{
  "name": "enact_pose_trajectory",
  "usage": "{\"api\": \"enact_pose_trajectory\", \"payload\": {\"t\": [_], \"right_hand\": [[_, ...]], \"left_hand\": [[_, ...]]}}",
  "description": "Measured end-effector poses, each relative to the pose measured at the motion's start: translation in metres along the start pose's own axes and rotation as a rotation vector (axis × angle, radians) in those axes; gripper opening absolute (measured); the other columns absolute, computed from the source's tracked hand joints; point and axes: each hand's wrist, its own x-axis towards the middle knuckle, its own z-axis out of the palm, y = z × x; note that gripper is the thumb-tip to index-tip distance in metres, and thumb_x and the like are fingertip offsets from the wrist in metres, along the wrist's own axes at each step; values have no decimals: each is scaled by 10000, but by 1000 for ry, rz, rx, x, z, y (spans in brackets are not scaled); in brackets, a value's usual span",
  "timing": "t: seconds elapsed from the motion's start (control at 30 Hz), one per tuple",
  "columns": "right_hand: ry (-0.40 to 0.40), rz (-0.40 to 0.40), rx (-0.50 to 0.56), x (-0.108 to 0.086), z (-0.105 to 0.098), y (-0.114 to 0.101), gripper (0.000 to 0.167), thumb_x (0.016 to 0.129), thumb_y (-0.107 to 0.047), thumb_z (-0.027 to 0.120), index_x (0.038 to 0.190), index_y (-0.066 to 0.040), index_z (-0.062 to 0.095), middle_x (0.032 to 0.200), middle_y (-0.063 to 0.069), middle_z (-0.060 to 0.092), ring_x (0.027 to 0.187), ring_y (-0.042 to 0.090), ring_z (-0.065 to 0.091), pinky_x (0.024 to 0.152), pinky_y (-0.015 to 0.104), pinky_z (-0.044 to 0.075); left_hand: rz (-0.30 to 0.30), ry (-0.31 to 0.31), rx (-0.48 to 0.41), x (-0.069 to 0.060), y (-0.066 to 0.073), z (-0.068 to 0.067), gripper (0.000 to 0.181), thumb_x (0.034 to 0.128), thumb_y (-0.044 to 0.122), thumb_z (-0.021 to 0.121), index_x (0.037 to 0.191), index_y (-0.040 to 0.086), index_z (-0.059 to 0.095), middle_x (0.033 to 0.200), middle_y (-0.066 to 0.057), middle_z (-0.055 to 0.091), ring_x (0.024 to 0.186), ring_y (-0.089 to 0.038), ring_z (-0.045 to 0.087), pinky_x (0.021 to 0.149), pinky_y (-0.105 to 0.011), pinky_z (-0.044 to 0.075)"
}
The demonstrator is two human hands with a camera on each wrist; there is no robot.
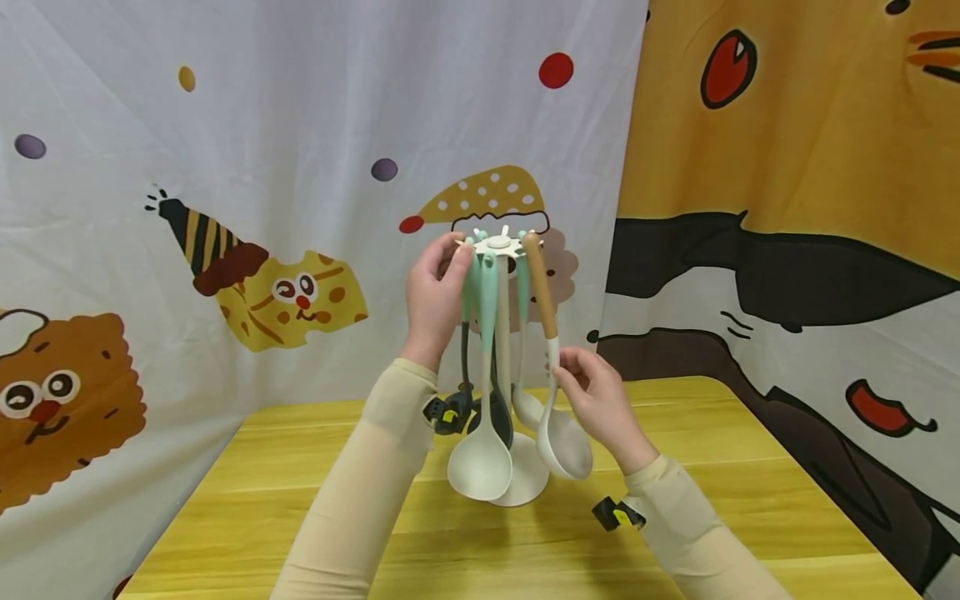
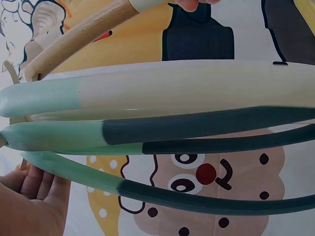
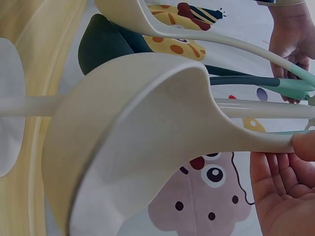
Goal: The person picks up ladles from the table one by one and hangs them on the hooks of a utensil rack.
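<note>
A white utensil rack (image 1: 528, 485) stands on the table, its round hooked top held at the left side by my left hand (image 1: 437, 292). My right hand (image 1: 602, 402) pinches the white shaft of a ladle (image 1: 566, 446) with a wooden handle (image 1: 542, 287). That handle's upper end meets the rack's right front edge; whether it is hooked there I cannot tell. In the right wrist view the ladle's deep bowl (image 3: 147, 132) fills the middle. Around the post hang a mint-handled white ladle (image 1: 480, 471), another pale utensil (image 1: 528, 410) and dark utensils with mint handles (image 2: 59, 135).
The wood-grain table (image 1: 300, 500) extends beneath the rack on every side. Behind it hangs a white curtain (image 1: 315, 100) with cartoon prints, and an orange printed one (image 1: 825, 150) at the right. Small black cameras (image 1: 618, 514) are strapped at the wrists.
</note>
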Motion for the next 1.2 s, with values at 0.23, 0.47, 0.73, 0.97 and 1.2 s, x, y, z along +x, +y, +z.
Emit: {"api": "enact_pose_trajectory", "payload": {"t": [0.23,0.47,0.73,0.97,1.2], "right_hand": [[0,-16,-19,1,1,2,150,958,-13,629,1097,27,667,997,118,658,848,209,602,743,230,517],[-19,-9,-9,0,0,1,195,961,-28,632,1144,31,663,1044,131,655,904,233,617,803,273,528],[-45,-18,-24,-4,-3,2,266,967,-53,633,1219,33,636,1076,135,638,957,242,622,850,330,531],[-65,-52,-78,-6,-6,7,300,964,-60,638,1247,38,620,1121,144,645,1002,278,631,901,469,512],[-68,-71,-111,-13,-10,20,337,982,-91,620,1308,-7,602,1194,122,646,1070,274,619,916,485,491]], "left_hand": [[-1,-1,-1,0,0,-1,360,1009,279,570,1306,79,616,1161,-42,655,982,-162,592,865,-325,499],[12,-10,-6,-3,-1,-3,468,1016,296,565,1427,76,523,1203,-62,633,1046,-179,580,915,-329,480],[22,-62,8,-11,-8,-7,609,1015,343,548,1536,94,354,1290,-45,620,1193,-158,554,1026,-324,424],[12,-104,62,-27,-22,-16,662,1015,364,528,1549,54,289,1383,-92,557,1235,-209,535,1041,-377,421],[-38,-140,123,-47,-35,-27,629,1024,372,515,1539,68,321,1413,-90,529,1275,-222,498,1067,-397,398]]}}
